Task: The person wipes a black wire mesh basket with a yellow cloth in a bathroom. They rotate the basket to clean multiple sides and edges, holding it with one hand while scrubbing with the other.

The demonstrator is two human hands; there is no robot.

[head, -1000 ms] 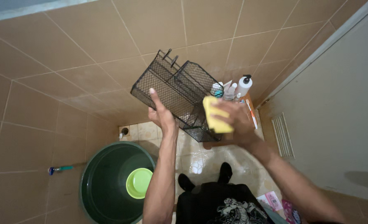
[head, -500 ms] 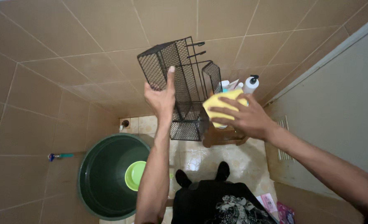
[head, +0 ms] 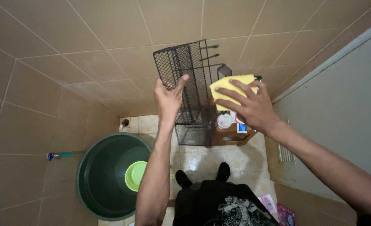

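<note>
Gripping the black wire rack (head: pixel 189 90) at its left side, the left hand (head: pixel 168 98) has its fingers closed on the mesh, with the thumb pointing up along the frame. The right hand (head: pixel 248 106) is spread flat and presses a yellow cloth (head: pixel 229 86) against the right side of the same rack, so the fingers are stretched out, not clenched. Both hands are lifted in front of the tiled wall (head: pixel 89 50), and the rack is between them, touching both. The long axis of the rack runs up and down, with its open top near the upper edge of the wall tiles and its closed bottom toward the floor. The cloth lies on the side where the right hand is, so this hand is the nearer one to the surface being wiped, while the left one only steadies. Below the rack a small wooden stool (head: pixel 231 136) carries some bottles and a white jar. Farther left, on the floor, stands a dark green tub (head: pixel 97 184) with a light green bowl (head: pixel 136 175) inside.
</note>
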